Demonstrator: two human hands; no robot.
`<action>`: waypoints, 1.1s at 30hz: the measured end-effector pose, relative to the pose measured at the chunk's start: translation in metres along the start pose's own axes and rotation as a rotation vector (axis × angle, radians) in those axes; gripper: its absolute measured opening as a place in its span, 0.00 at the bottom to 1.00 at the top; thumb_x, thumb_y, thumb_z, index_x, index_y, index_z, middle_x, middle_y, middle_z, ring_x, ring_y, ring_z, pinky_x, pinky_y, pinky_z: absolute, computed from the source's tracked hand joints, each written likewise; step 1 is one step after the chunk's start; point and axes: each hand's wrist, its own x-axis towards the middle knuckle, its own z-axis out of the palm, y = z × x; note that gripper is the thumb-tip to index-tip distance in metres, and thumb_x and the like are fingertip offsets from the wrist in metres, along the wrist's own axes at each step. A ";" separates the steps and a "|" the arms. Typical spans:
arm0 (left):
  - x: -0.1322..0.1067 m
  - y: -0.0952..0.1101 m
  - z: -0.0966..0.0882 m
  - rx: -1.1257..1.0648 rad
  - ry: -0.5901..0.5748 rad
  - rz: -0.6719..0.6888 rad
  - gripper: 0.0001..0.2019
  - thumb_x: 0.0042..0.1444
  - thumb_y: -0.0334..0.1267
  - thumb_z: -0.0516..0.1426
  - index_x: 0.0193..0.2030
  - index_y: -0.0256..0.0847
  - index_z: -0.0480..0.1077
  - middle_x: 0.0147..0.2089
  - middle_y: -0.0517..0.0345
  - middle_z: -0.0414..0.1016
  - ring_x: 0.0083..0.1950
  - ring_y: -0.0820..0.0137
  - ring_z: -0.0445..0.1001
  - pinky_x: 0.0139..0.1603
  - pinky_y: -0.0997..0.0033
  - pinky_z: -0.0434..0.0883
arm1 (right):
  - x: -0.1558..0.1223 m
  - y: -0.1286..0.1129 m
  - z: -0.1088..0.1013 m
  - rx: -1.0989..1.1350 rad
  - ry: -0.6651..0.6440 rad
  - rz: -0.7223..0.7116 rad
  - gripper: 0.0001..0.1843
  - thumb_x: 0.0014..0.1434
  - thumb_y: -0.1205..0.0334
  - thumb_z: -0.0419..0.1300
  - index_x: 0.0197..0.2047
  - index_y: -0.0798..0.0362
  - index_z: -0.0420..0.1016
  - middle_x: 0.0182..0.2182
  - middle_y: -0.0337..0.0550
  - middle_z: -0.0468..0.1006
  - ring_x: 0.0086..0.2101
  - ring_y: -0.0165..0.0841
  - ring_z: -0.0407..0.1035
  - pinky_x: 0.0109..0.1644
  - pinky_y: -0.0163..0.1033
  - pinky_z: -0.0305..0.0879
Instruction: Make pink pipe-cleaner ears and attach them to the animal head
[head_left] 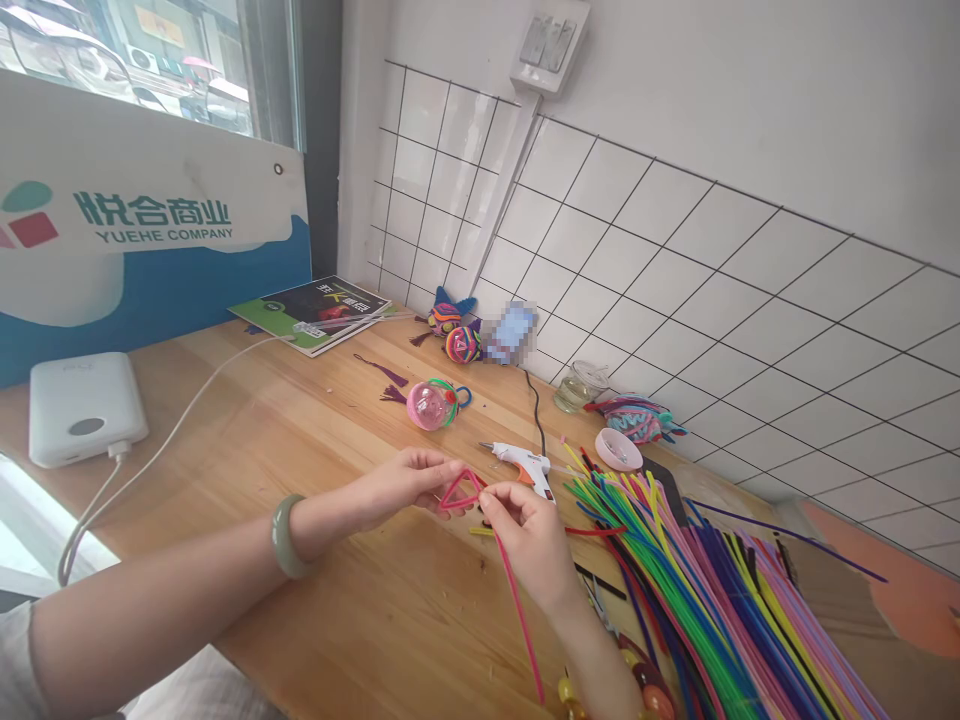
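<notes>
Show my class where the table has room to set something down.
The tabletop looks largely bare between the booklet and the left forearm, and between that forearm and the hanging pink stem. The right side is crowded, with pipe cleaners and a glue gun.

Held pipe cleaner (pixel 515 598) — pink; bangle (pixel 285 537) — pale green; wall (pixel 675 215) black-gridded white.

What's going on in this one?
A person is working a pink craft stem with both bare hands. The left hand holds a part bent into a triangular loop, while the right hand pinches the stem at the loop's right corner; its loose end hangs below. A white glue gun lies on the wooden table just beyond the right hand, and a bundle of colourful stems is spread out to the right.
</notes>
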 end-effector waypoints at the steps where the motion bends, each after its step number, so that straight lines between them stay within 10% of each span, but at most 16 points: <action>1: 0.000 0.000 0.000 -0.028 0.018 -0.013 0.19 0.52 0.49 0.52 0.38 0.33 0.71 0.34 0.49 0.74 0.35 0.68 0.72 0.37 0.69 0.67 | 0.001 0.001 -0.002 0.025 -0.004 0.015 0.10 0.53 0.57 0.55 0.27 0.55 0.70 0.22 0.39 0.70 0.25 0.30 0.64 0.30 0.34 0.60; 23: -0.005 0.004 0.003 0.018 -0.093 -0.007 0.13 0.45 0.40 0.60 0.37 0.36 0.71 0.32 0.56 0.72 0.30 0.74 0.68 0.34 0.74 0.65 | 0.002 0.002 -0.002 -0.036 -0.048 0.027 0.11 0.52 0.57 0.54 0.27 0.56 0.71 0.21 0.39 0.69 0.24 0.29 0.62 0.28 0.34 0.58; 33: -0.001 -0.002 -0.003 0.219 0.029 -0.047 0.15 0.47 0.47 0.57 0.31 0.34 0.73 0.26 0.57 0.72 0.26 0.77 0.65 0.26 0.79 0.61 | 0.000 0.000 -0.006 -0.125 -0.231 0.087 0.11 0.51 0.60 0.54 0.22 0.56 0.68 0.17 0.33 0.62 0.20 0.25 0.55 0.23 0.30 0.52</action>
